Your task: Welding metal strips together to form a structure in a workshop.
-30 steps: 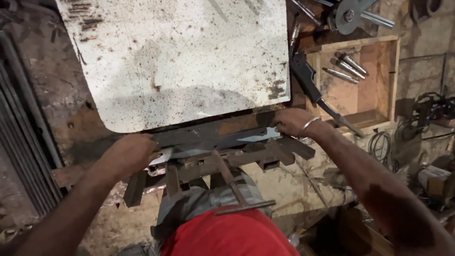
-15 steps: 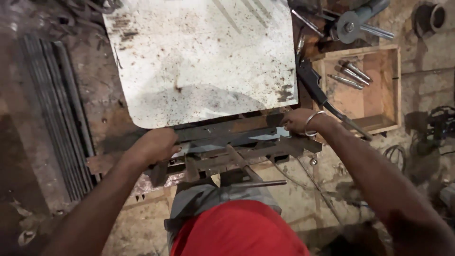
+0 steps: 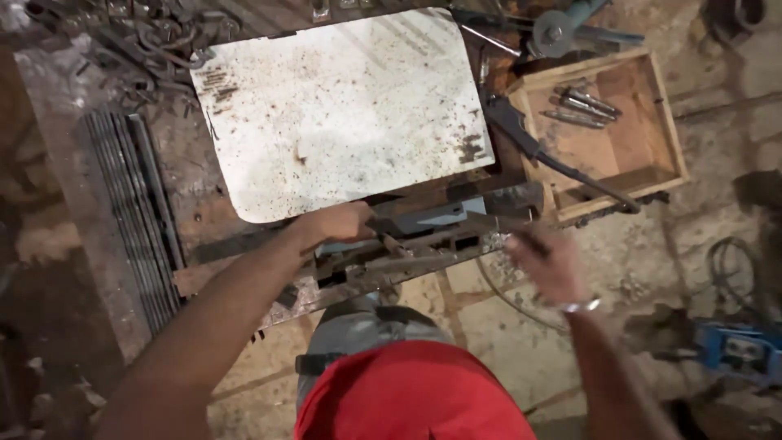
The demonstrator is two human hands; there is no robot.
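Observation:
My left hand (image 3: 334,224) grips the left part of a dark metal frame of welded bars (image 3: 415,253), which lies just below a white, rust-speckled metal sheet (image 3: 342,114). My right hand (image 3: 546,265) is blurred at the frame's right end, beside a dark bar tip. Whether it holds that tip is unclear. It wears a bracelet at the wrist. My red shirt (image 3: 415,391) fills the bottom of the view.
A wooden box (image 3: 652,163) at the right holds a few metal pins (image 3: 582,106). A dark long-handled tool (image 3: 554,159) lies across its corner. An angle grinder (image 3: 562,33) is at the top, a bundle of rods (image 3: 134,212) at the left, and a blue machine (image 3: 741,350) at the lower right.
My right hand has come off the frame's upper right edge and moved down and right, now blurred. My left hand stays on the frame. The view has shifted.

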